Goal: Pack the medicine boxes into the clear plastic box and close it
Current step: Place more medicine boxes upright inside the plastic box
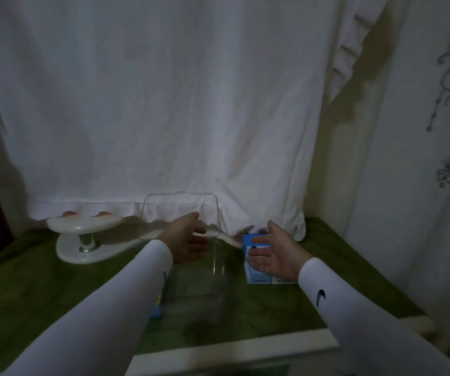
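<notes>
The clear plastic box (205, 278) stands on the green cloth in the middle, its hinged lid (180, 210) raised upright at the back. My left hand (186, 240) hovers open above the box's far left rim, palm turned right. My right hand (272, 253) is open over blue and white medicine boxes (256, 275) lying right of the clear box; fingers are spread and I cannot tell whether they touch. A second blue box (157, 308) peeks out under my left sleeve, left of the clear box.
A white two-tier stand (83, 234) sits at the back left of the green-covered table (42, 294). A white sheet (164, 104) hangs behind. The table's pale front edge (232, 346) runs below the box.
</notes>
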